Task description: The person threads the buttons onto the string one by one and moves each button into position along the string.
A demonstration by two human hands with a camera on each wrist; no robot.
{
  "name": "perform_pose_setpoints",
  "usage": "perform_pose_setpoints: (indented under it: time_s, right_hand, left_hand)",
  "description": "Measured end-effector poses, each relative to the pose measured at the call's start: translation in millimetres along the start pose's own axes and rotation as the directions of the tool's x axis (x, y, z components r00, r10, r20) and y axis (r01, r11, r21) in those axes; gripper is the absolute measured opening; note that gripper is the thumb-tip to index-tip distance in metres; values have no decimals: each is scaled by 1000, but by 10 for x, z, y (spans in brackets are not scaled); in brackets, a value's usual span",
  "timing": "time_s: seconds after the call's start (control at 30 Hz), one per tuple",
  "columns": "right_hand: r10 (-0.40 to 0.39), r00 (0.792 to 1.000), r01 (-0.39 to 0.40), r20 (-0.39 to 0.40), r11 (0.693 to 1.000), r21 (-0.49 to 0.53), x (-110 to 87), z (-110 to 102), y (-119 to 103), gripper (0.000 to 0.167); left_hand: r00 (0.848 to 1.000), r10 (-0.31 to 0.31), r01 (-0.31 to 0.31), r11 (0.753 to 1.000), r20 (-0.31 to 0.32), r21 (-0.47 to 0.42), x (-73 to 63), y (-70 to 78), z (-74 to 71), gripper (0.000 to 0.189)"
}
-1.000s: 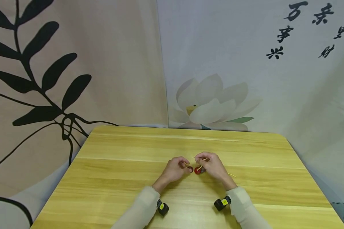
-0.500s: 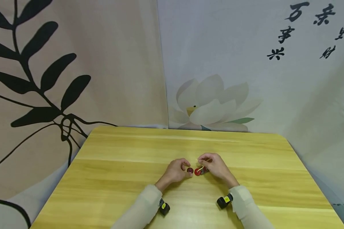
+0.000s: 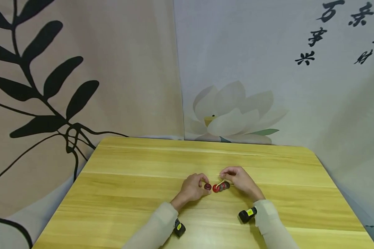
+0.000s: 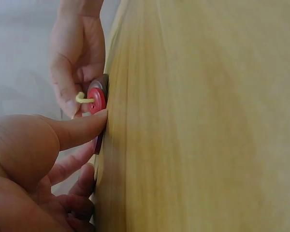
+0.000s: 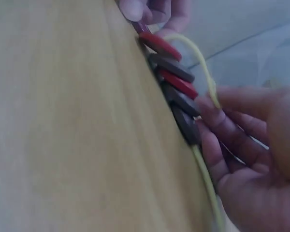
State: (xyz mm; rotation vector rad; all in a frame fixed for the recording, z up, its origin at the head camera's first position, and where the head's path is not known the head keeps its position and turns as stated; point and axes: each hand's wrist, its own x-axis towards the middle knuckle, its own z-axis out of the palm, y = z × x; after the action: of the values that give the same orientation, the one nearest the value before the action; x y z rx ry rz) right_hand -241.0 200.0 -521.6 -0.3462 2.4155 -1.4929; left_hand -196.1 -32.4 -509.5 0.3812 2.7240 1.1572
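A dark red button (image 3: 207,186) stands between the thumb and fingers of my left hand (image 3: 192,187), which holds it by the edge close over the table. Just right of it, several red and dark grey-brown buttons (image 5: 176,84) lie in a leaning row, strung on a yellow cord (image 5: 203,63). A bright red button (image 4: 96,99) heads this row, and the cord comes out through its face. My right hand (image 3: 240,179) pinches the cord above the row between thumb and fingertips. The cord's other length runs out past the row's far end, beneath the right hand.
The wooden table (image 3: 137,166) spreads out around both hands. Behind it hangs a pale curtain (image 3: 137,69) printed with dark leaves, a lotus and characters. A small black camera (image 3: 179,229) is strapped to the left wrist, another black camera (image 3: 247,215) to the right.
The right hand has shifted right with the cord, uncovering more of the button row. Cord visible at the left fingers a second ago is gone from there; the left hand moved slightly right.
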Motion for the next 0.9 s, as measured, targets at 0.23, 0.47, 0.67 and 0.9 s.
perform_pose_setpoints:
  time_s: [0.23, 0.47, 0.67, 0.9]
  right_hand:
    - [9, 999, -10, 36, 999, 33, -2, -39, 17, 17]
    - [3, 999, -6, 43, 998, 68, -15, -34, 29, 18]
    - [1, 999, -4, 39, 997, 72, -18, -21, 33, 18]
    - [-9, 1000, 6, 29, 997, 78, -38, -23, 30, 17]
  left_hand:
    - [1000, -7, 7, 1000, -4, -18, -22, 19, -3, 22]
    - [1000, -3, 2, 999, -11, -46, -20, -1, 5, 21]
    - [1000, 24, -24, 996, 3, -88, -23, -21, -12, 16]
    - [999, 36, -34, 987, 8, -155, -38, -32, -41, 13]
